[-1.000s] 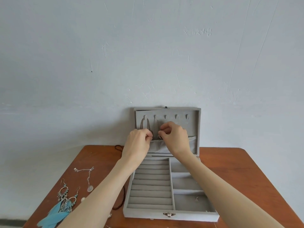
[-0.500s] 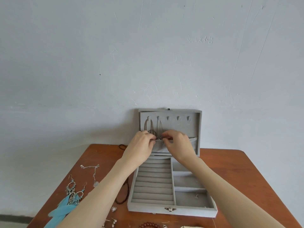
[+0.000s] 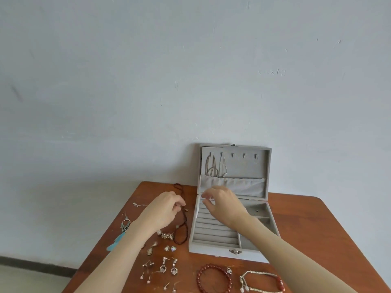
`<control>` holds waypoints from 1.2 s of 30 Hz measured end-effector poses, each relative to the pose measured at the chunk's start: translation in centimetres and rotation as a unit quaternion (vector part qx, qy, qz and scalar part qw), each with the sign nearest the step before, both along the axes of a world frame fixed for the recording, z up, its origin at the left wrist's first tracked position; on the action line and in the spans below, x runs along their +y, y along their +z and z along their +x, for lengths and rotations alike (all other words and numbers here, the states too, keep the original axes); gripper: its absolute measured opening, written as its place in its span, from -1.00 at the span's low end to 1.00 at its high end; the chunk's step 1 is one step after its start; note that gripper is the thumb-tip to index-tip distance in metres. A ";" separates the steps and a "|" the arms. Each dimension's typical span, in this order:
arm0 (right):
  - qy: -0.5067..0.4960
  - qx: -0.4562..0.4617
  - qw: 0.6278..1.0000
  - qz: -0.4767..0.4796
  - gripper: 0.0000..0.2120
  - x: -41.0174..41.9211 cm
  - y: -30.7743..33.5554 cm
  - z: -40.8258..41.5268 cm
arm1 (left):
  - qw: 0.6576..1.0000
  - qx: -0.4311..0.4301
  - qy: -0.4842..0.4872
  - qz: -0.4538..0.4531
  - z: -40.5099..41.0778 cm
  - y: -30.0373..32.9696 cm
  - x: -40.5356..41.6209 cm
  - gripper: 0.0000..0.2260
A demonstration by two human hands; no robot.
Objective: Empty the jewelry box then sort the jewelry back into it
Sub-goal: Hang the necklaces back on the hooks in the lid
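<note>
The grey jewelry box (image 3: pixel 213 249) stands open on the wooden table (image 3: pixel 306 229), its lid (image 3: pixel 249 166) upright against the wall. Two chain necklaces (image 3: pixel 212 168) hang from the lid's left hooks into the fabric pocket. My right hand (image 3: pixel 224 205) hovers over the ring rows with loosely curled fingers and holds nothing. My left hand (image 3: pixel 164 209) is over the table left of the box. Its loosely curled fingertips are at the cord of a dark bead necklace (image 3: pixel 183 231) lying there.
Loose jewelry lies left of and in front of the box: a blue feather earring (image 3: pixel 121 233), a thin silver chain (image 3: pixel 138 204), several small earrings (image 3: pixel 167 267), a red bead bracelet (image 3: pixel 213 278) and a white cord bracelet (image 3: pixel 262 282). The table's left edge is close.
Both hands left the lid's pocket, where they had been handling the second necklace. The left hand dropped to the dark necklace, the right came down over the ring rows. The camera tilted down.
</note>
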State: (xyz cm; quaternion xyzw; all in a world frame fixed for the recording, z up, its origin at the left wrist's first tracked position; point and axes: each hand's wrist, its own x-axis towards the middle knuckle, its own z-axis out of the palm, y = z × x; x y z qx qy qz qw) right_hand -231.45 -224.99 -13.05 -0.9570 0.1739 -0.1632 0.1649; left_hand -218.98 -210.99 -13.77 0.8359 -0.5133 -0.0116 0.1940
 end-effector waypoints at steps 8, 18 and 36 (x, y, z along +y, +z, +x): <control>-0.001 0.013 1.000 -0.003 -0.72 1.8 -3.6 1.4 | 0.997 -0.045 -0.044 0.033 0.7 -3.2 0.8 -0.62; 0.009 -0.052 0.998 0.017 -0.71 1.9 -5.5 1.0 | 0.989 -0.097 -0.084 0.074 2.1 -2.8 -1.1 -0.88; 0.014 -0.219 0.900 0.376 -0.88 3.0 4.9 1.5 | 0.961 0.116 -0.039 -0.247 -1.4 12.6 -2.1 -0.85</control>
